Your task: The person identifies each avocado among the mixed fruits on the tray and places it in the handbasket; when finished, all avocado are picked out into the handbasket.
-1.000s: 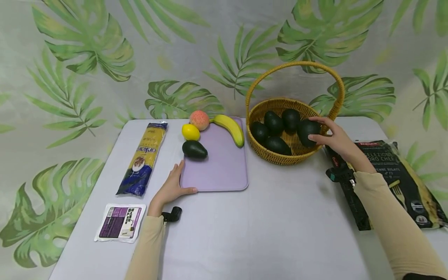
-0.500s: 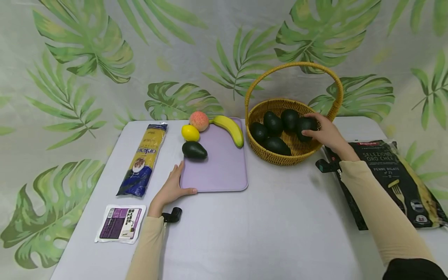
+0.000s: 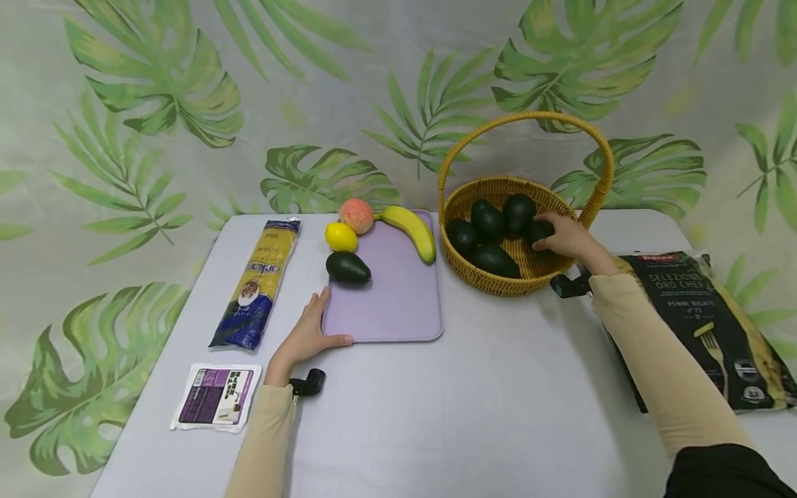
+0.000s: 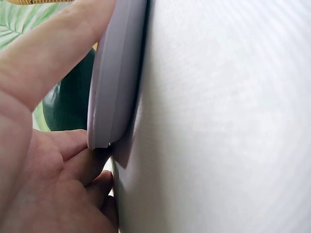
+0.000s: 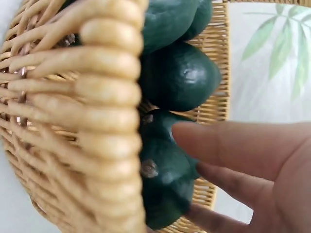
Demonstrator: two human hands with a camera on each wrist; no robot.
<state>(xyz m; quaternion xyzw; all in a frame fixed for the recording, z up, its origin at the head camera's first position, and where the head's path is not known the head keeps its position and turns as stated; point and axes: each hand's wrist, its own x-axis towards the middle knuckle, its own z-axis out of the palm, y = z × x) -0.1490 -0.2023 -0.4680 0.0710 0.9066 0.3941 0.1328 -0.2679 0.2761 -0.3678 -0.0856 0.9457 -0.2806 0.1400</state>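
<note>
In the basket's right side, my right hand [image 3: 563,235] holds a dark green avocado [image 3: 539,232], thumb on one side and fingers round the other. The right wrist view has this avocado [image 5: 167,187] just behind the rim, with the fingers reaching past it. Several more avocados [image 3: 488,220] lie in the yellow wicker basket [image 3: 498,282]. My left hand [image 3: 305,335] touches the near left corner of the lilac tray [image 3: 386,311], thumb along its front edge and fingers along its side. In the left wrist view the straight thumb [image 4: 53,53] lies against the tray wall.
On the tray's left edge sit an avocado [image 3: 349,268], a lemon [image 3: 341,237] and a peach [image 3: 357,216]; a banana [image 3: 411,232] lies farther right. A pasta pack [image 3: 255,283] and a purple-labelled packet [image 3: 216,398] lie left. A black penne bag [image 3: 697,311] lies under the right forearm.
My right hand has moved left and lower into the basket with the avocado, so less of the fruit shows now. The left hand stays at the tray corner.
</note>
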